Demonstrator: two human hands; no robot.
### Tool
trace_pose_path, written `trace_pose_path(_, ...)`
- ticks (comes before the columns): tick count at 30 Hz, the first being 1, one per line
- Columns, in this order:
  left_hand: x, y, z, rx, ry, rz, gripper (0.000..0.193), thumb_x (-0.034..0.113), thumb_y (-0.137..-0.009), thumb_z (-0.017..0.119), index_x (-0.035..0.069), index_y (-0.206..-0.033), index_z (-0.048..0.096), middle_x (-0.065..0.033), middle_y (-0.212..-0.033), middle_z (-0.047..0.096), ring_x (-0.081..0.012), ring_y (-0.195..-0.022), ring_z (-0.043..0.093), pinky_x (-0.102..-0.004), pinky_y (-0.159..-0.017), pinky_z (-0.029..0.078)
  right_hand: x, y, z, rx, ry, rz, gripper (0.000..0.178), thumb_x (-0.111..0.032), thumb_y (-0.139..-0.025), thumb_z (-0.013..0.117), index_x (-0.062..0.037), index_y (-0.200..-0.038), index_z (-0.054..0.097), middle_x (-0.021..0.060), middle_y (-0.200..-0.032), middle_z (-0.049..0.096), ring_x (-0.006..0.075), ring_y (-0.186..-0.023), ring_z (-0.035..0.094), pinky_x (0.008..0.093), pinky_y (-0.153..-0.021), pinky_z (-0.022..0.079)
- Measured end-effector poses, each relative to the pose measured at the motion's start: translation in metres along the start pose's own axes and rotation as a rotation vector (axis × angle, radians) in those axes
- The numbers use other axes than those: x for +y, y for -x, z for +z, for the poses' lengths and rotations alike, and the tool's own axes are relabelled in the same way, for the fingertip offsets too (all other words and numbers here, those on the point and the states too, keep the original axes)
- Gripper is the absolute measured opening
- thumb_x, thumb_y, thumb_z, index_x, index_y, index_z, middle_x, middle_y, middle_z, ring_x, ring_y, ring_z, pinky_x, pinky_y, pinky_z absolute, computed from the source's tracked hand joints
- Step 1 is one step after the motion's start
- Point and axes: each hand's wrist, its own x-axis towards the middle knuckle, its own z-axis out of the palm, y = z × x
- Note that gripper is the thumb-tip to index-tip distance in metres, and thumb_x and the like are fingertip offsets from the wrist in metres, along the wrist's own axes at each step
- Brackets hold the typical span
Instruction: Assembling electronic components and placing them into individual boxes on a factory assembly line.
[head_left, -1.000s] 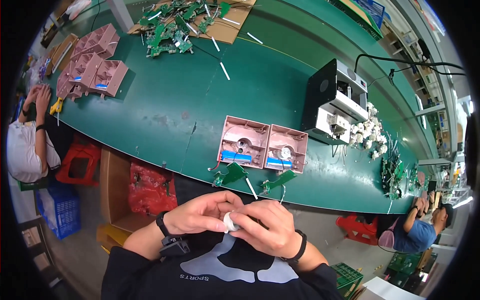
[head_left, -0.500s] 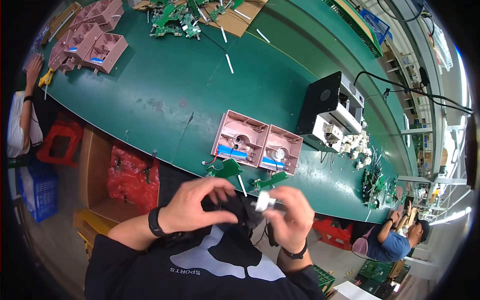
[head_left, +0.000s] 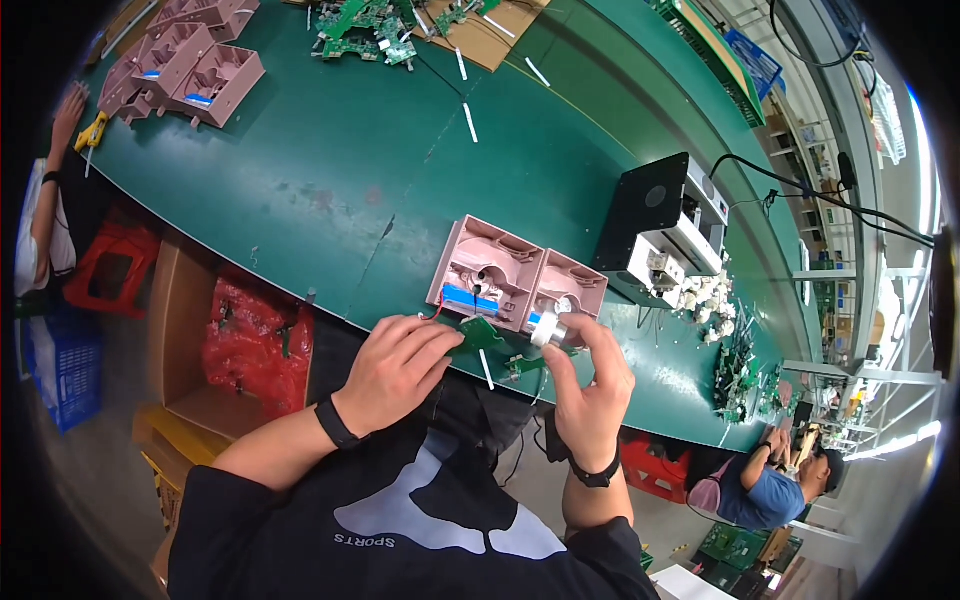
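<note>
My right hand (head_left: 592, 385) pinches a white round part with a metallic body (head_left: 547, 330) between thumb and fingertips, over the near edge of the right pink housing (head_left: 590, 290). My left hand (head_left: 400, 368) is closed at the left end of a green circuit board (head_left: 482, 338); its thumb is hidden and its fingers cover part of the board. Just beyond is the left pink housing (head_left: 448, 250), joined side by side to the other one, with a blue battery (head_left: 470, 299) and red wire. A second green board (head_left: 522, 366) lies below the right hand's part.
A black and white machine (head_left: 650, 215) stands right of the housings, with white parts (head_left: 710, 305) piled behind. More pink housings (head_left: 220, 85) and circuit boards (head_left: 360, 30) lie at the far left and back. Co-workers sit at both ends. A carton with red plastic (head_left: 258, 345) stands lower left.
My right hand has carried the white round part forward to the right housing. My left hand has moved from above the lap onto the green board, its fingers closing.
</note>
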Motion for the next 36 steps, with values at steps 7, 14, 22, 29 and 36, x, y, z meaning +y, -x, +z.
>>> trace_pose_path(7, 0.007, -0.003, -0.018, -0.078, -0.133, 0.105, 0.047, 0.009, -0.079, 0.082, 0.007, -0.124, 0.069, -0.0093, -0.126, 0.069, -0.0278, -0.120, 0.063, -0.0451, -0.103, 0.050, -0.001, 0.010, -0.006, 0.040, -0.022, 0.073, 0.030, -0.001, -0.087, 0.079, 0.0016, -0.115, 0.070, 0.0131, -0.094, 0.070, 0.0239, -0.085, 0.070, 0.0335, -0.079, 0.055)
trace_pose_path(14, 0.037, -0.006, -0.059, -0.062, 0.191, 0.034, 0.048, 0.015, -0.080, 0.089, 0.005, -0.124, 0.071, -0.0177, -0.131, 0.067, -0.0332, -0.110, 0.071, -0.0417, -0.089, 0.059, -0.012, 0.020, -0.009, -0.175, -0.257, 0.191, 0.026, -0.015, -0.095, 0.074, 0.0029, -0.114, 0.072, 0.0044, -0.082, 0.070, 0.0085, -0.070, 0.062, 0.0248, -0.061, 0.047)
trace_pose_path(22, 0.045, -0.029, -0.042, -0.144, 0.530, 0.031, 0.057, 0.014, -0.089, 0.085, -0.001, -0.139, 0.062, -0.0184, -0.132, 0.067, -0.0281, -0.108, 0.073, -0.0383, -0.090, 0.062, -0.010, 0.029, 0.002, -0.366, -0.411, 0.220, 0.026, -0.009, -0.093, 0.079, 0.0026, -0.116, 0.072, 0.0105, -0.079, 0.072, 0.0200, -0.062, 0.066, 0.0289, -0.064, 0.053)
trace_pose_path(29, 0.045, -0.017, -0.044, -0.413, 1.144, -0.544, 0.043, 0.017, -0.105, 0.067, -0.005, -0.141, 0.058, -0.0139, -0.127, 0.070, -0.0198, -0.108, 0.071, -0.0355, -0.090, 0.060, -0.006, 0.029, -0.015, -0.120, 0.050, -0.116, 0.036, -0.026, -0.087, 0.083, 0.0000, -0.111, 0.074, 0.0097, -0.090, 0.071, 0.0241, -0.079, 0.069, 0.0354, -0.075, 0.054)
trace_pose_path(36, 0.047, -0.017, -0.042, -0.502, 1.136, -0.504, 0.038, 0.025, -0.112, 0.056, -0.002, -0.139, 0.061, -0.0109, -0.112, 0.074, -0.0155, -0.097, 0.074, -0.0317, -0.087, 0.060, -0.024, 0.033, -0.008, -0.173, 0.058, -0.416, 0.042, -0.022, -0.076, 0.089, -0.0004, -0.108, 0.073, 0.0111, -0.102, 0.071, 0.0321, -0.092, 0.070, 0.0432, -0.086, 0.054)
